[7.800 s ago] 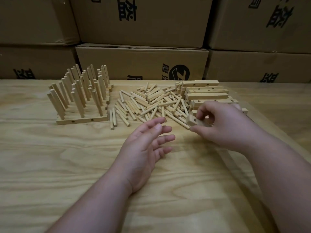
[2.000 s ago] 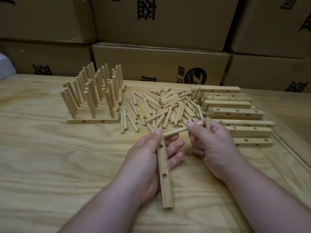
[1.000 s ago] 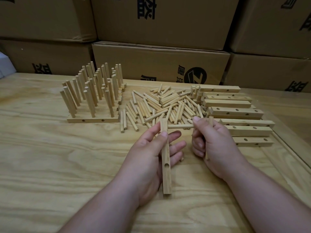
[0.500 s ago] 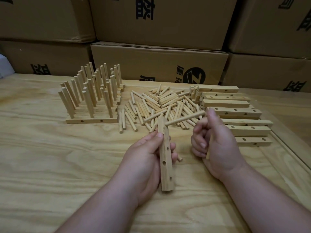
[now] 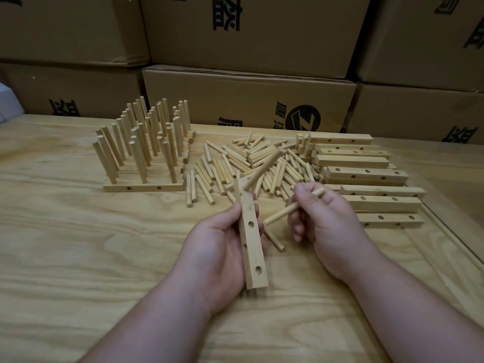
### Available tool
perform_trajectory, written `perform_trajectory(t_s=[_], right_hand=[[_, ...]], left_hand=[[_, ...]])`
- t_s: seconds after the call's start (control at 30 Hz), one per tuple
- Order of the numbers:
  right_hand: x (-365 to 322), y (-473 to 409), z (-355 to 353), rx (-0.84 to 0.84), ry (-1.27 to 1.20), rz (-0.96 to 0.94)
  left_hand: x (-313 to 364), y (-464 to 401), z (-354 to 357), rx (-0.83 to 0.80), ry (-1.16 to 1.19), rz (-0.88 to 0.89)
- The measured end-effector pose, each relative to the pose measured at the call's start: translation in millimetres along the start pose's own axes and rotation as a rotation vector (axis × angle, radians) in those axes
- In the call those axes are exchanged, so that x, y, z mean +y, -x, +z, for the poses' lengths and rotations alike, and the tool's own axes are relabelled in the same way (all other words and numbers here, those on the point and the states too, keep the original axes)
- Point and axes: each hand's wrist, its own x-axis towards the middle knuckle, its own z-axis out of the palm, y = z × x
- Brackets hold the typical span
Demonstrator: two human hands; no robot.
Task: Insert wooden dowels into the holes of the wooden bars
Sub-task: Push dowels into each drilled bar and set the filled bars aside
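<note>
Plywood table [image 5: 65, 244], loose dowels [image 5: 248, 163], stacked cardboard boxes [image 5: 248, 100] behind

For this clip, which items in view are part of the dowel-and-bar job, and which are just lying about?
In the job: left hand gripping the bar; dowel already in the bar; right hand holding a dowel; loose dowels; empty bars; finished bars.
Lying about: cardboard boxes; white object.

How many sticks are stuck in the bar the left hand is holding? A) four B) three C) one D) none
C: the bar in the left hand has one dowel stuck in its top hole; the lower holes are empty, and the right hand holds another dowel, not yet in.
</note>
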Motion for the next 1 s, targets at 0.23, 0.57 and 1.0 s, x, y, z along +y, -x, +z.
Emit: perform_trajectory(t_s=[0.23,0.57,1.0], right_hand=[[-2.3,1.2,-2.0,-0.089,0.022,-0.053],[0.2,2.6,-1.6,-0.102,0.011,-0.095],[0.8,1.4,-3.9,-0.104,-0.044,-0.104]], left_hand=[[-1.4,4.3,3.4,-0.037,0.01,0.055],[-2.4,7.6,4.4,-0.134,-0.044,0.138],[-6.3,-0.4,-5.1,-0.096,-0.087,0.139]])
